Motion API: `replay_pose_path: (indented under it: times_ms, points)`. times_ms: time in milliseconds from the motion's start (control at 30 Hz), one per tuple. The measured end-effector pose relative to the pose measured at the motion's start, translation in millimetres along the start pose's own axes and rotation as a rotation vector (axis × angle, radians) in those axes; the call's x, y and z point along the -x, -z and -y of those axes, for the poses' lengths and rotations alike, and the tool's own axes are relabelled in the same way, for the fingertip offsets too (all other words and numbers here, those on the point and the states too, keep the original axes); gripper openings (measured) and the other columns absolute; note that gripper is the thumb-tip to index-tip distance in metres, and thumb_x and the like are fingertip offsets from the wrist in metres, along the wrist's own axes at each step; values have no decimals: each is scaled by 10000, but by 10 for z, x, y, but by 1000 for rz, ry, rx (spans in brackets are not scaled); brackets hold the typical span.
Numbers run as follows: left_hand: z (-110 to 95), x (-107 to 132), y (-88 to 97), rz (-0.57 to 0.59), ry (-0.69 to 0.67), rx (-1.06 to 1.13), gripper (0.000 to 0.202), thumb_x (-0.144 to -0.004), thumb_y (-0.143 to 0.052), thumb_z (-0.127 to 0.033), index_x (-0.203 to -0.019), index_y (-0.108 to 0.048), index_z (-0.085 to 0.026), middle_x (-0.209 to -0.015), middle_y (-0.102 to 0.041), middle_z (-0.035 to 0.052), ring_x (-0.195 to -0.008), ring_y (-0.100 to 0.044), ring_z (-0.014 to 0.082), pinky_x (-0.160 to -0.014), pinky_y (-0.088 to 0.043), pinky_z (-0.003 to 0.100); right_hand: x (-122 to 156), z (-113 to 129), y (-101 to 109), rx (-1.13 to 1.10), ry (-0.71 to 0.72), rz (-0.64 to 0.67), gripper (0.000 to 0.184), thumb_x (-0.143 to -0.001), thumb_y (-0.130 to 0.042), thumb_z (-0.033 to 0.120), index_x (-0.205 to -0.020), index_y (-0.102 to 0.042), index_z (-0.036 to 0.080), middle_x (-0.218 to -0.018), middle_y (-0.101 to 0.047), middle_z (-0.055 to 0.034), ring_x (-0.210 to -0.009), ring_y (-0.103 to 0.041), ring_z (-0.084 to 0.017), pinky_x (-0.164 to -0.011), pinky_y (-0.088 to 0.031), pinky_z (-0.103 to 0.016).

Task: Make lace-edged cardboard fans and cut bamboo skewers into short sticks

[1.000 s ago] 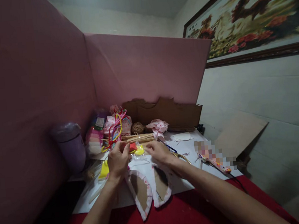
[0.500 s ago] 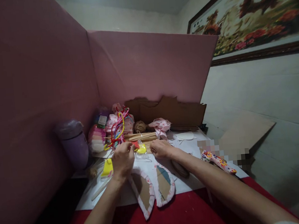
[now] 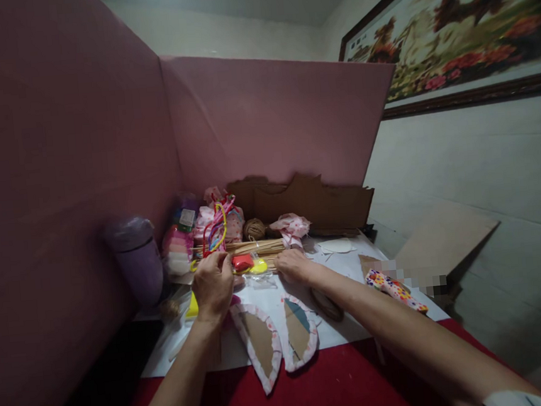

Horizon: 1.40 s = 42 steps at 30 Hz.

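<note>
My left hand is closed, thumb and fingertips pressed together at the left end of a small red packet. Whatever those fingers pinch is too small to make out. Touching the red packet is a yellow one, with clear plastic wrap just in front of it. My right hand has its fingers curled closed to the right of the yellow packet; its grip is hidden. Nearer to me lie two leaf-shaped cardboard pieces edged in pink-spotted fabric, a left one and a right one.
Behind the hands are bundled thin sticks, a twine ball, coloured pipe cleaners and crumpled fabric. A purple tumbler stands left. A tape roll lies under my right forearm; a flower-patterned piece sits right.
My left hand has shifted left, away from the packets, and the red one shows more fully. The right hand stays almost in place.
</note>
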<state>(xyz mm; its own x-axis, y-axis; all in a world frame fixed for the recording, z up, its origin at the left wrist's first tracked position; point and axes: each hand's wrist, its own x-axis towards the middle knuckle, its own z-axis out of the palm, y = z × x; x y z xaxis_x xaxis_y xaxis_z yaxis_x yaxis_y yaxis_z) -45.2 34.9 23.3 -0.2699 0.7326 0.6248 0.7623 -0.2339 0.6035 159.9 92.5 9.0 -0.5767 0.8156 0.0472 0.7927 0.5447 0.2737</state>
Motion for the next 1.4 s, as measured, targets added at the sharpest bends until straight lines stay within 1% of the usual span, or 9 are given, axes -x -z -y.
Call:
replay_pose_path:
  times_ms: [100,167,233,333,400,467,633,900,1400]
  points:
    - [-26,8,9,7,-22,-19,197,-818,-493,-305,-800,-654,-192,-780,-670,38,-780,-593,193,-691,-423,284,43,-40,52,20,-19,-3,236,-765,-471,154,-882,-668,101,-902,-671,-155,-851,-603,-257,-682,-405,-302]
    - [-52,26,-10,45,-110,-35,193,-824,-488,-285,-809,-650,-182,-803,-668,50,-814,-588,198,-729,-429,299,58,-56,82,32,-26,-7,225,-759,-492,161,-888,-667,103,-906,-673,-150,-847,-606,-258,-666,-403,-296]
    - [-80,62,-60,171,-280,-43,182,-825,-495,-259,-880,-649,-180,-912,-673,64,-905,-578,203,-800,-426,319,58,-58,96,41,-30,-10,225,-777,-480,148,-905,-661,109,-917,-677,-142,-852,-609,-252,-665,-401,-292]
    - [-108,149,-184,474,-567,-78,271,-829,-509,-265,-1080,-603,-225,-1209,-593,51,-1164,-470,227,-939,-370,383,47,-45,97,51,-30,-6,248,-830,-419,117,-916,-652,125,-913,-687,-126,-840,-618,-231,-668,-400,-287]
    - [-107,211,-268,625,-675,-137,309,-843,-493,-312,-1135,-576,-251,-1319,-513,26,-1275,-358,250,-990,-326,427,52,-35,101,55,-27,-6,260,-855,-396,119,-927,-645,133,-923,-689,-119,-854,-620,-224,-678,-399,-284]
    - [-86,255,-327,687,-707,-204,314,-858,-468,-346,-1132,-579,-241,-1343,-489,25,-1299,-325,261,-1020,-289,453,75,-32,118,57,-26,-10,256,-860,-397,125,-950,-636,141,-946,-686,-114,-894,-613,-223,-700,-397,-280]
    - [12,261,-368,677,-649,-317,321,-859,-460,-377,-1110,-589,-225,-1323,-510,37,-1270,-374,273,-1015,-291,475,197,-87,184,55,-48,-4,231,-804,-460,124,-946,-636,171,-956,-686,-98,-914,-612,-219,-722,-391,-269]
    - [1,278,-345,602,-603,-362,312,-832,-504,-365,-1100,-591,-230,-1304,-527,35,-1235,-406,286,-980,-312,499,510,-378,245,45,-226,36,253,-719,-493,111,-867,-670,213,-886,-696,-72,-820,-627,-200,-613,-356,-236]
    - [-66,288,-317,608,-557,-310,237,-845,-476,-351,-955,-631,-210,-1127,-615,85,-1129,-484,253,-914,-358,398,1593,-1196,652,16,-602,63,233,-684,-468,80,-726,-661,204,-774,-678,-67,-671,-580,-167,-527,-263,-248]
